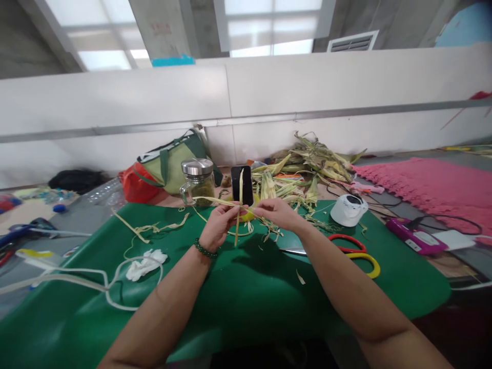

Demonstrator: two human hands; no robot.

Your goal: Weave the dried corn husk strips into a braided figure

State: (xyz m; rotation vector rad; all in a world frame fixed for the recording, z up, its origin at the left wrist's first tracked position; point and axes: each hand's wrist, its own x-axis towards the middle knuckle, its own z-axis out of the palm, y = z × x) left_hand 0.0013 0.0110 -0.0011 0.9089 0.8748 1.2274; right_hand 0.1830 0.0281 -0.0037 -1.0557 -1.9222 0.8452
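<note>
My left hand (220, 225) pinches pale yellow corn husk strips (241, 189) where they cross, above the middle of the green mat. One strip stands upright and its lower end hangs below the fingers; another reaches out to the left. From the right, my right hand (274, 211) pinches the end of a strip close to the left fingertips. A dark-screened phone (237, 179) stands upright just behind the strips. Below the right forearm, and partly hidden by it, lie scissors (371, 261) with one red and one yellow handle.
A glass jar (198, 187) with a metal lid stands behind my left hand. Husks (315, 159) are heaped at the back. A white roll (348, 210) sits right, near a purple power strip (417, 237). White cable (105, 287) and crumpled tissue (146, 265) lie left on the green mat (238, 297).
</note>
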